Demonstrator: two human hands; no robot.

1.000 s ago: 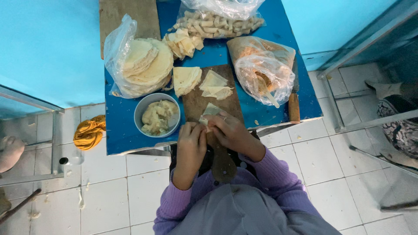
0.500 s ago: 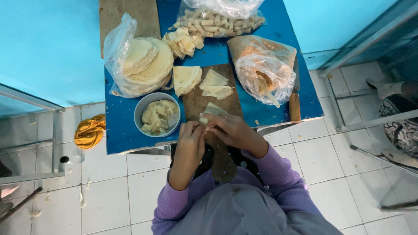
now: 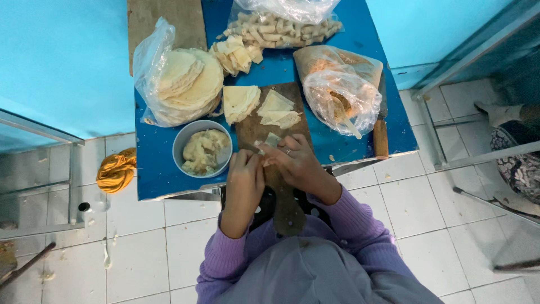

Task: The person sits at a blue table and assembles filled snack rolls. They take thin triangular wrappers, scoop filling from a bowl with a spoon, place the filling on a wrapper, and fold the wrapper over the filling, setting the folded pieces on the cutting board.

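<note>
We see both hands closed together on a small pale piece of thin pastry wrapper, the left hand and the right hand pinching it between the fingertips just above the near end of the dark wooden board on the blue tabletop. The sheet looks thin and limp, so we judge it could tear or unfold if pinched too hard, and any filling might squeeze out at an open edge. The round grey metal bowl of lumpy beige paste sits just beside the left hand near the tabletop's edge, where we think an elbow could nudge it off. Further back lie folded triangular wrappers, a clear plastic bag of stacked round flatbreads, a crinkled bag with orange crumbs and a spoon, and a heap of finished pale rolls.
</note>
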